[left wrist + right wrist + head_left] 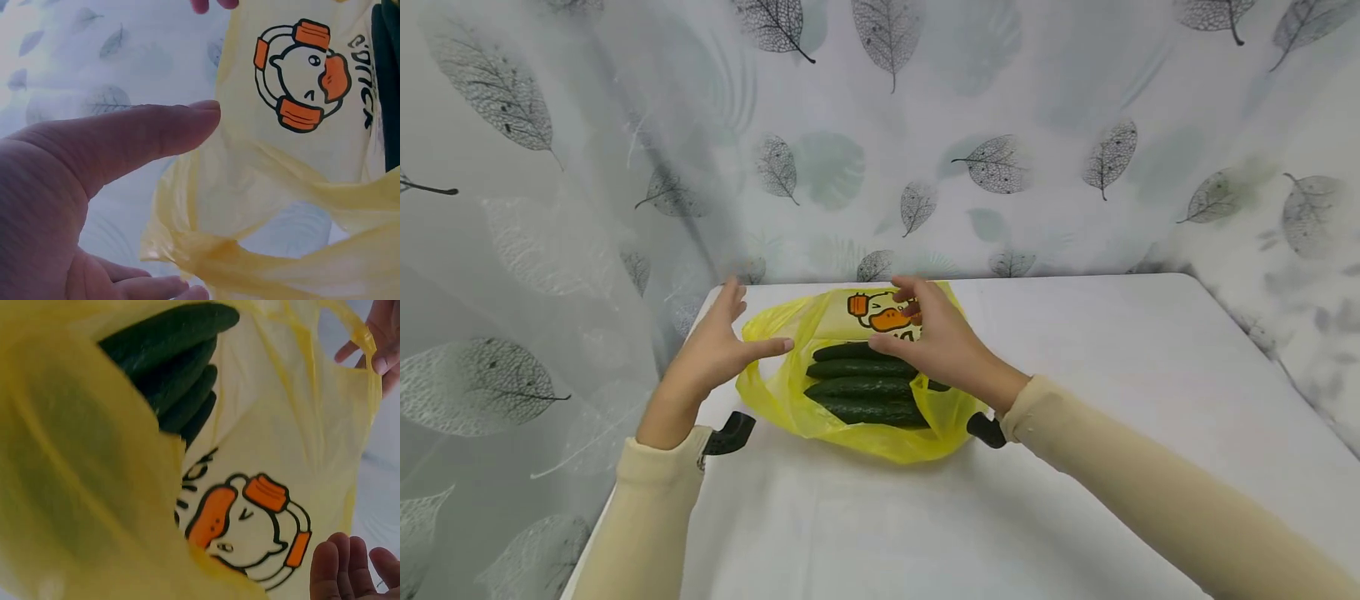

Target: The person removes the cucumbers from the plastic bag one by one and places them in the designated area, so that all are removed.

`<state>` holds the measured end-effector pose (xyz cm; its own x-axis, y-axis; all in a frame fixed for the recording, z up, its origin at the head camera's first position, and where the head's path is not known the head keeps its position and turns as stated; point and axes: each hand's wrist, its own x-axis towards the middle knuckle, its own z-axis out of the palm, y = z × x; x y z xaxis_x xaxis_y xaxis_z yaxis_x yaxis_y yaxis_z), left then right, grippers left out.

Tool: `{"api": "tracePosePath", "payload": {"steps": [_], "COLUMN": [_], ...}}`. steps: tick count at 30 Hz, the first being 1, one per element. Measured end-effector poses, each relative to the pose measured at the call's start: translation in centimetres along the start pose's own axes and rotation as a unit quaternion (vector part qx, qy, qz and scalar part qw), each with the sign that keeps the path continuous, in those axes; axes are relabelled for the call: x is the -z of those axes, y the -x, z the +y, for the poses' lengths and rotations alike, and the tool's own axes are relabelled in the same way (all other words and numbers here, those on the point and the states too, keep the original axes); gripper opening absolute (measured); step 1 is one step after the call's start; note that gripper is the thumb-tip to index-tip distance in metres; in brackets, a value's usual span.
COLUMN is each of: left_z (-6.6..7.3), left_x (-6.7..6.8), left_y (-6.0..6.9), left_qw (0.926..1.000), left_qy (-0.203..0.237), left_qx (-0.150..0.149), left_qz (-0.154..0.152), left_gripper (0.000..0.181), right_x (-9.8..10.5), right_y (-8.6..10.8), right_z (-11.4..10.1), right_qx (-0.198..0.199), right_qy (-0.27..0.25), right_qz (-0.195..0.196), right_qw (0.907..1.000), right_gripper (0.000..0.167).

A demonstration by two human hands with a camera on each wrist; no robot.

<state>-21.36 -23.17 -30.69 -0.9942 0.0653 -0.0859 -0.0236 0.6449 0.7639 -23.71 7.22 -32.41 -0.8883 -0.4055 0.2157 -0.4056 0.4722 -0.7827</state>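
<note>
A thin yellow plastic bag (895, 450) with a cartoon duck print (306, 78) lies on its side, its mouth facing the near side. Inside it, several dark green cucumbers (865, 389) lie side by side. My left hand (709, 350) is held at the bag's left edge, by its handle loop (275, 262), thumb stretched out and fingers spread. Over the bag's right part hovers my right hand (943, 342), its fingers loosely bent and apart from the thumb. Neither hand holds anything; whether the left thumb touches the bag I cannot tell.
The bag lies on a white-covered table (1112, 375), near its back left. A leaf-patterned curtain (955, 125) hangs behind the table and along its left side. Black wrist mounts (730, 433) show at both cuffs.
</note>
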Motion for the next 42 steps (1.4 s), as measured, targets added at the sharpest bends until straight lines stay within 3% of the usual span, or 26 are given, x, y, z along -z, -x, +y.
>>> {"api": "tracePosePath", "payload": {"steps": [4,7,12,16,21,26,34,42], "left_z": [-1.3,-2.3,-3.7,-4.5,-5.3,-6.3,-8.1,-7.9], "left_x": [-0.5,-1.0,-2.5,-3.7,-5.2,-7.2,-12.0,-14.7], "left_y": [0.2,0.4,0.6,0.7,1.1,1.5,1.9,1.9], "left_qw": [0.9983,0.9948,0.9838,0.9719,0.9604,0.9409,0.8985,0.8977], "left_qy": [0.057,0.1,0.176,0.232,0.269,0.321,0.403,0.394], "left_qx": [-0.006,-0.022,-0.031,-0.018,0.001,0.001,-0.062,-0.048], "left_qz": [-0.003,0.0,0.016,0.034,0.072,0.109,0.162,0.191], "left_gripper": [0.125,0.12,0.11,0.105,0.096,0.091,0.08,0.074], "right_x": [-1.1,-1.7,-2.3,-3.0,-4.2,-5.2,-6.1,-6.7], "right_y": [-0.3,-0.4,-0.7,-1.0,-1.1,-0.9,-0.4,-0.1], "right_z": [0.0,0.1,0.7,1.4,2.4,3.3,4.4,5.1], "right_qx": [-0.025,-0.042,-0.056,-0.06,-0.062,-0.07,-0.081,-0.078], "right_qy": [-0.043,-0.063,-0.075,-0.065,-0.051,-0.037,-0.02,-0.005], "right_qz": [-0.023,-0.039,-0.066,-0.091,-0.123,-0.141,-0.164,-0.175], "right_qw": [0.9985,0.9964,0.9934,0.9919,0.9892,0.9869,0.9829,0.9815], "right_gripper": [0.076,0.061,0.042,0.041,0.046,0.046,0.048,0.047]}}
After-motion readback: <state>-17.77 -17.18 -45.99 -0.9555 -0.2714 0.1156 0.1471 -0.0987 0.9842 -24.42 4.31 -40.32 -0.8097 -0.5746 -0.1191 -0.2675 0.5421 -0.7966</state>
